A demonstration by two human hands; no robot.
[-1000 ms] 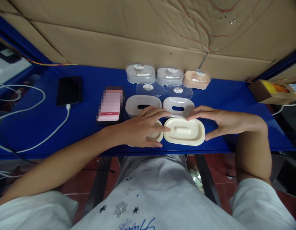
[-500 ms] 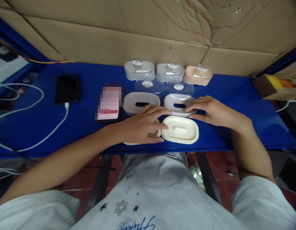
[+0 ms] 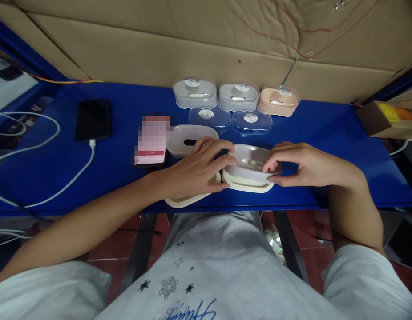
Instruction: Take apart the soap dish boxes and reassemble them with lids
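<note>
My right hand (image 3: pixel 288 163) pinches the right end of a pale grey oval cover (image 3: pixel 242 171), thumb outside and fingers inside its rim. The cover sits over a cream oval tray (image 3: pixel 249 187), whose front edge shows below it; whether the two touch I cannot tell. My left hand (image 3: pixel 209 160) has its fingers spread, with fingertips at the cover's left end and the thumb by the cream tray. Under that hand lies a second cream tray (image 3: pixel 184 202), partly hidden. Behind it stands another grey cover (image 3: pixel 179 138) with a dark slot.
Two clear lids (image 3: pixel 201 120) with round labels lie behind the covers. Two grey boxes (image 3: pixel 195 98) and a peach box (image 3: pixel 277 104) stand at the cardboard wall (image 3: pixel 159 49). Leftward are a phone (image 3: pixel 154 140) and a cabled black device (image 3: pixel 93 119); a carton (image 3: pixel 381 122) stands right.
My right hand left the cream tray's right end, reached back to the right grey cover and brought it forward over that tray. My left hand stayed near the trays, its fingertips now at the cover.
</note>
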